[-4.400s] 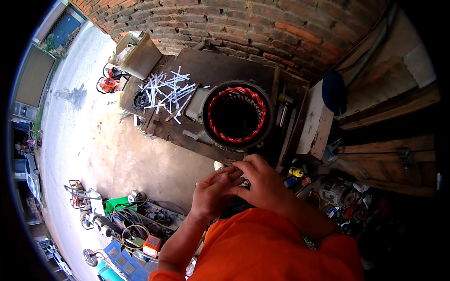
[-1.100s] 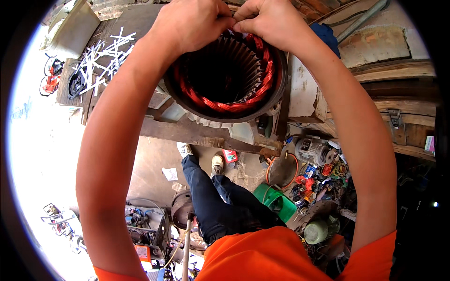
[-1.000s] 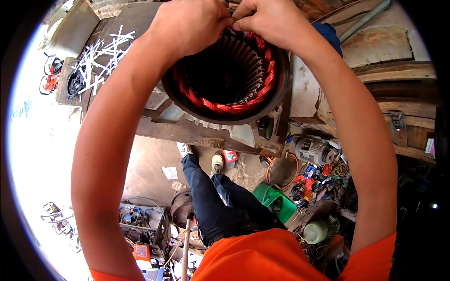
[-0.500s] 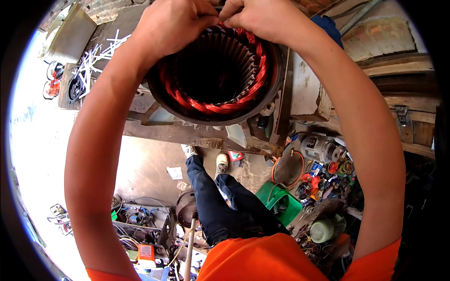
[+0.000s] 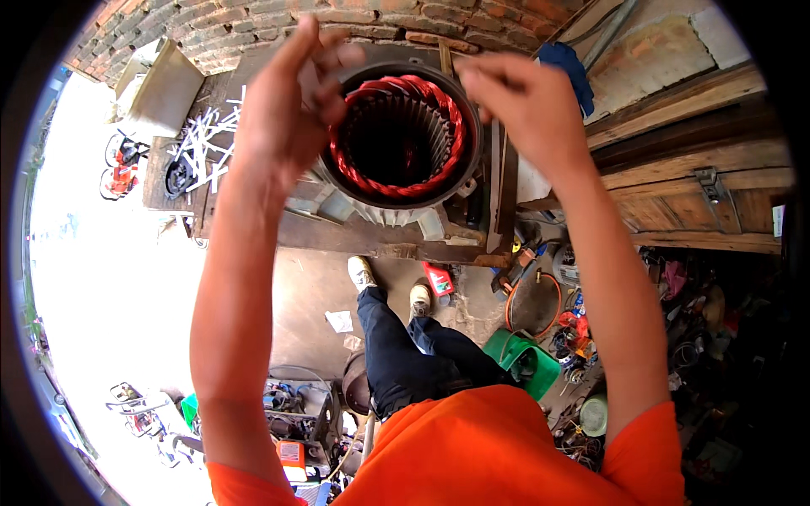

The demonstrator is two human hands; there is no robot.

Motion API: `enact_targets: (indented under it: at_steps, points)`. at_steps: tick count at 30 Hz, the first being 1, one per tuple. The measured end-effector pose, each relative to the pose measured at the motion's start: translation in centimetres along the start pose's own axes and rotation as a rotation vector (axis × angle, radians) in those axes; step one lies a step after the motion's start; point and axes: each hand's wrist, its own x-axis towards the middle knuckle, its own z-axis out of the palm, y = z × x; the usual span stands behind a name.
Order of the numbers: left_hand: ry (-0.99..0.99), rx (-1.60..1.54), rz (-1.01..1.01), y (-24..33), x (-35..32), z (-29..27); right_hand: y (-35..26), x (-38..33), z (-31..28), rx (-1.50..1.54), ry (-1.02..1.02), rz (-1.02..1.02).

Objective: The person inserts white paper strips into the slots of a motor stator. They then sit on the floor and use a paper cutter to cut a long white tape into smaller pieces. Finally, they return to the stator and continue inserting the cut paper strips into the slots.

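A motor stator point(image 5: 403, 202) stands on the workbench, its round metal housing facing up. Bundles of red enamelled copper wire point(image 5: 354, 173) ring its slotted core, and the bore in the middle is dark. My left hand point(image 5: 297, 101) is raised at the stator's left rim, blurred, with thumb and fingers apart and nothing seen in it. Off the right rim hovers my right hand point(image 5: 533, 105), also blurred. Its fingers are loosely bent and a little apart, and no held thing shows.
White strips point(image 5: 207, 143) lie by a pale bin point(image 5: 162, 88) on the bench's left. A brick wall point(image 5: 380, 25) rises behind. On the floor are a green bucket point(image 5: 540, 371), a red container point(image 5: 438, 278) and clutter at both sides.
Both hands have parted from the far rim of the stator, where their fingertips met at the red wire, and moved out to either side. The view has shifted, showing the whole winding ring.
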Motion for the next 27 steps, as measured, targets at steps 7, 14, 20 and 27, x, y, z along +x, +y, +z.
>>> enact_targets:
  at_steps: [7, 14, 20, 27]
  points:
    - [-0.165, -0.218, -0.290, -4.4, -10.8, -0.4, -2.2, -9.2, 3.6, 0.060, -0.061, -0.100]
    - [-0.246, -0.115, -0.496, -6.2, -11.8, -2.3, -2.9, -10.2, 6.4, -0.188, -0.096, -0.216]
    - [-0.385, -0.151, -0.512, -5.1, -9.7, -1.1, -2.2, -9.3, 6.4, 0.093, 0.003, 0.001]
    - [-0.511, -0.024, -0.570, -2.5, -5.7, -1.9, -1.6, -6.6, 6.0, 0.480, 0.309, 0.263]
